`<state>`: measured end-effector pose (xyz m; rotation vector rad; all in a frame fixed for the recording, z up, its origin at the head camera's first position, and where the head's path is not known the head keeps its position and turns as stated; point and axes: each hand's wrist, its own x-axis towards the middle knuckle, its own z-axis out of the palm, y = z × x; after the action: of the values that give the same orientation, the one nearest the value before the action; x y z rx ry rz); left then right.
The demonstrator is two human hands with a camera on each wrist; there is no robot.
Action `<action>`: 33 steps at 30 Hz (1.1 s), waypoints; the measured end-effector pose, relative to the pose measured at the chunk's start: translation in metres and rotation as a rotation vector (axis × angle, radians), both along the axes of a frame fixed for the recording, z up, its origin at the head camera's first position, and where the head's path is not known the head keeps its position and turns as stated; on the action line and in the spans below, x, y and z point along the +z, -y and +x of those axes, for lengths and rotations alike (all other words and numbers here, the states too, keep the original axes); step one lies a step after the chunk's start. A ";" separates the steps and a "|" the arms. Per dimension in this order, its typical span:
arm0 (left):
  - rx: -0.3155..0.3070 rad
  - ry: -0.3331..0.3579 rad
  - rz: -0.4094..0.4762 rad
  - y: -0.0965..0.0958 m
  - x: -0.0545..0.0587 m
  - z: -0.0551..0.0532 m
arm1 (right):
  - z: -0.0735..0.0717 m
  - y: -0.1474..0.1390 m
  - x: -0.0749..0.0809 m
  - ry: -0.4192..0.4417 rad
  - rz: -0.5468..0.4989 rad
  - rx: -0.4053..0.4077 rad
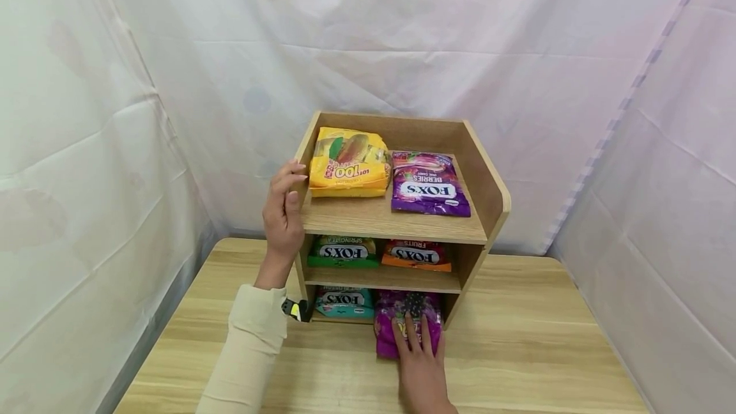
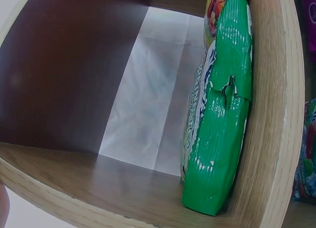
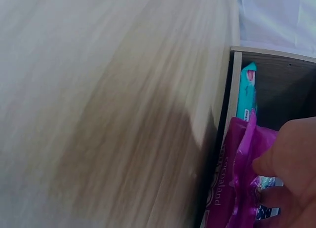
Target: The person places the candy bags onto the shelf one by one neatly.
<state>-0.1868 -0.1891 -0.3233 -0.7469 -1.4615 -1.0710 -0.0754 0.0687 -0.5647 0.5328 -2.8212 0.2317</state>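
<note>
A wooden three-tier shelf [image 1: 397, 225] stands on the table. My left hand [image 1: 283, 213] rests against its left side panel, fingertips at the upper edge. At the lower right, my right hand [image 1: 422, 363] lies with fingers spread and extended on a purple candy bag [image 1: 386, 328]. This bag sits partly inside the bottom tier and sticks out past the front. In the right wrist view the thumb [image 3: 266, 164] is beside the bag's crimped seam. A teal Fox's candy bag [image 1: 345, 303] lies left of it on the same tier.
A yellow candy bag [image 1: 349, 165] and a purple Fox's Berries bag [image 1: 430, 185] lie on the top tier. The middle tier holds a green Fox's bag [image 1: 343, 253] and an orange-red Fox's bag [image 1: 416, 255]. White cloth [image 1: 391, 37] hangs behind and beside the wooden table [image 1: 529, 344].
</note>
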 end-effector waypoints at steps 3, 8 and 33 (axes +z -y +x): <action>-0.003 -0.004 0.000 0.000 0.000 0.000 | -0.001 -0.001 0.000 0.017 0.004 -0.004; -0.002 -0.003 0.002 0.000 0.000 -0.001 | -0.007 -0.002 0.000 0.011 -0.002 -0.004; -0.004 0.006 0.003 0.000 -0.001 0.000 | 0.003 -0.003 0.001 -0.021 -0.025 0.012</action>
<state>-0.1872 -0.1889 -0.3241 -0.7452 -1.4639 -1.0787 -0.0729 0.0713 -0.5637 0.5432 -2.7922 0.2620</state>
